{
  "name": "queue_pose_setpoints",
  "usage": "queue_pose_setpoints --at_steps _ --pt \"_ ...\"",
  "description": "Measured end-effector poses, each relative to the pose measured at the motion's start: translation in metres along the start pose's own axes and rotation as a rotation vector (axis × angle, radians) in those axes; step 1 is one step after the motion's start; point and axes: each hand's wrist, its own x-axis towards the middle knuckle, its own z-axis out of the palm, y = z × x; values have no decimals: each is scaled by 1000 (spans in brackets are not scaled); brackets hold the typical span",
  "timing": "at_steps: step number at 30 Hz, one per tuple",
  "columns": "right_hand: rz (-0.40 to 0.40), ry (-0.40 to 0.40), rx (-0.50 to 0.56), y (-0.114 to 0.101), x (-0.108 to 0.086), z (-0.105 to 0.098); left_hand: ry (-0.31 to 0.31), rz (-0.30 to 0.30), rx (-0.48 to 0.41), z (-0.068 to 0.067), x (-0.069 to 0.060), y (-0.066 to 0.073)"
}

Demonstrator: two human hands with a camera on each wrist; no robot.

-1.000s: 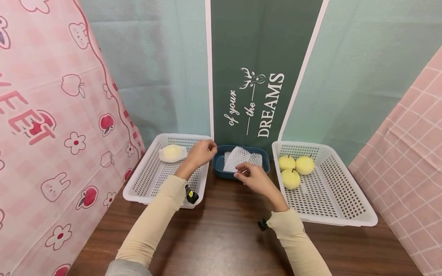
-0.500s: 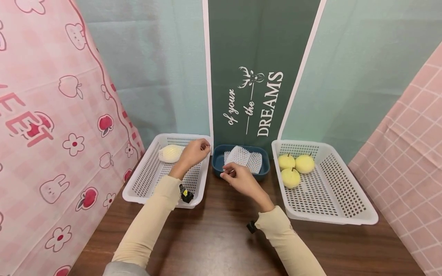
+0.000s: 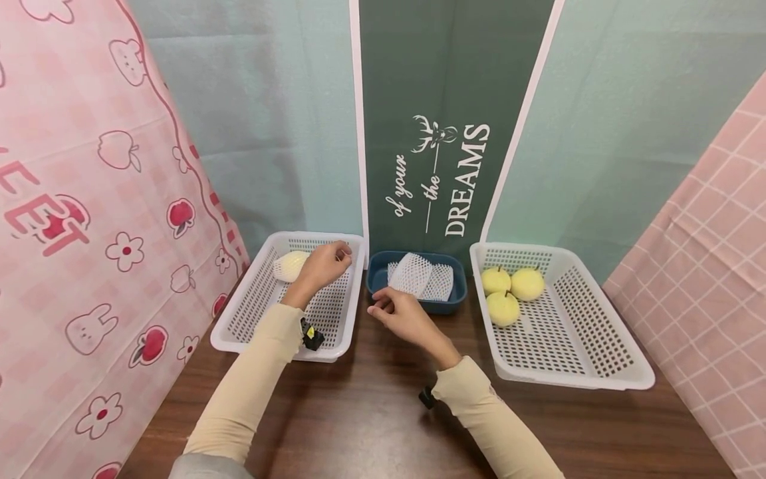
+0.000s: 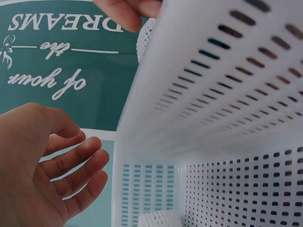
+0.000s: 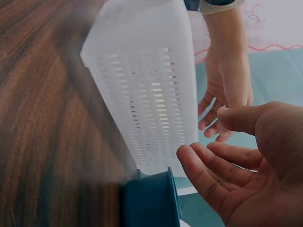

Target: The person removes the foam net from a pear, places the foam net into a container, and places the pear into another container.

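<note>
My left hand (image 3: 323,268) hovers above the left white basket (image 3: 224,342), its fingers loosely bent around nothing. Inside that basket lies a pale yellow fruit, likely a pear (image 3: 290,266), in a white foam net; my left hand partly covers it. In front of the small blue box (image 3: 441,307), my right hand (image 3: 408,319) is held with relaxed fingers and nothing in them. White foam net sleeves (image 3: 413,274) lie in the box. Both wrist views agree: the left hand (image 4: 47,161) and the right hand (image 5: 251,165) have gaps between thumb and fingers.
A right white basket (image 3: 574,382) carries three yellow pears (image 3: 503,309) grouped at its left side. The brown wooden table (image 3: 359,412) runs along the front. A green and teal cloth (image 3: 419,86) hangs behind, with pink cloths at both sides.
Both hands have drifted left: the left hand further over its basket, the right hand from the front of the blue box toward its left corner. The fruit and sleeves stay put.
</note>
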Motion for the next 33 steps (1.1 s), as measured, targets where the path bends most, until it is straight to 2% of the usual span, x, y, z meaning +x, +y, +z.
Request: queue_pose_setpoints --at_steps 8,12,20,28,33 --pt "-5 -14 -10 -1 4 10 10 -32 1 -5 -2 -10" --pt "-1 -1 -16 -1 5 14 -3 -62 17 -7 -3 -14" --pt "21 23 1 -5 9 20 11 -79 65 -10 -2 -28" --pt "52 18 135 -7 10 25 10 -122 91 -15 -1 -44" --pt "89 6 200 -6 12 29 -15 -149 103 -18 2 -50"
